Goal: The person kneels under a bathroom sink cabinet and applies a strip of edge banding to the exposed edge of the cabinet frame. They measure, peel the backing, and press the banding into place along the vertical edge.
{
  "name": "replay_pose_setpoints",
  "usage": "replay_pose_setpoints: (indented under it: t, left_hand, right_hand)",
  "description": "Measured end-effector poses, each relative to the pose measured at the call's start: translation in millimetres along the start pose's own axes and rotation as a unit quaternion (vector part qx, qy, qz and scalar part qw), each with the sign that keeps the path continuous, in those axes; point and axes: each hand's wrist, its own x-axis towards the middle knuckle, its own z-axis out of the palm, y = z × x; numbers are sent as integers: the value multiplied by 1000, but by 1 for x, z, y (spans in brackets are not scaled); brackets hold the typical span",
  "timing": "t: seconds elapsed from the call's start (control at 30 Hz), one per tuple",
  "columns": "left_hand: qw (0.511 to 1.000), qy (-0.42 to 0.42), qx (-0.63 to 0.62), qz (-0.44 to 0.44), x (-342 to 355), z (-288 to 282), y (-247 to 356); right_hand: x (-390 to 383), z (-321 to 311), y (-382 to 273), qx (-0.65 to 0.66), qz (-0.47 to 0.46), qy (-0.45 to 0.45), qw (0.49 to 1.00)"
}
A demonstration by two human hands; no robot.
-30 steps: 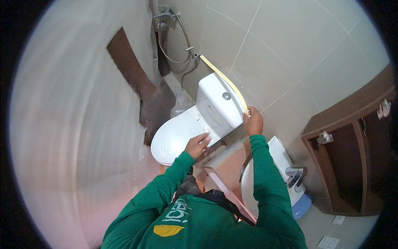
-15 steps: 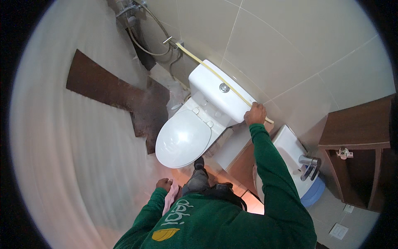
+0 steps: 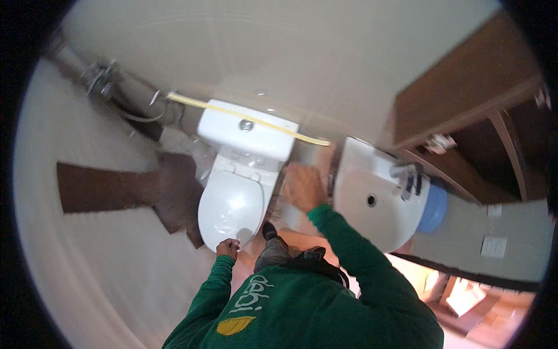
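Observation:
A long, thin pale-yellow strip (image 3: 261, 123) lies across the top of the white toilet tank (image 3: 215, 123), both ends sticking out past it. Blurred by motion, my right hand (image 3: 305, 187) is beside the tank on its right, apart from the strip; its fingers are too smeared to read. My left hand (image 3: 228, 249) has curled fingers at the front edge of the closed toilet lid (image 3: 229, 203). Of the pink cloth in that hand, little shows beside my sleeve. A round metal flush button (image 3: 246, 125) is set in the tank top.
A white washbasin (image 3: 363, 224) with a tap (image 3: 410, 177) stands to the right, a blue tub (image 3: 435, 209) beyond it. An open-fronted brown cabinet (image 3: 465, 110) juts out at upper right. Brown sheet pieces (image 3: 110, 187) lie at left. Hose fittings (image 3: 104, 81) hang at upper left.
My right hand has let go of the strip's right end and moved down toward me. My left hand has risen to the lid's front edge. The view has turned to the right.

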Motion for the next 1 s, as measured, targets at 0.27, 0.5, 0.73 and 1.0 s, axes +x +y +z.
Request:
replay_pose_setpoints:
  t: [0.27,0.5,0.73,1.0]
  left_hand:
    - [895,-139,345,245,40,79,58]
    - [772,-343,433,314,58,188,48]
    - [674,-391,517,356,-1,351,125]
    - [590,-407,528,456,-38,493,206]
  right_hand:
    - [-270,-71,33,258,191,-54,946]
    - [-616,-91,87,155,716,7,681]
    - [-847,-48,11,245,846,89,465]
    - [-854,-163,85,231,806,287,464]
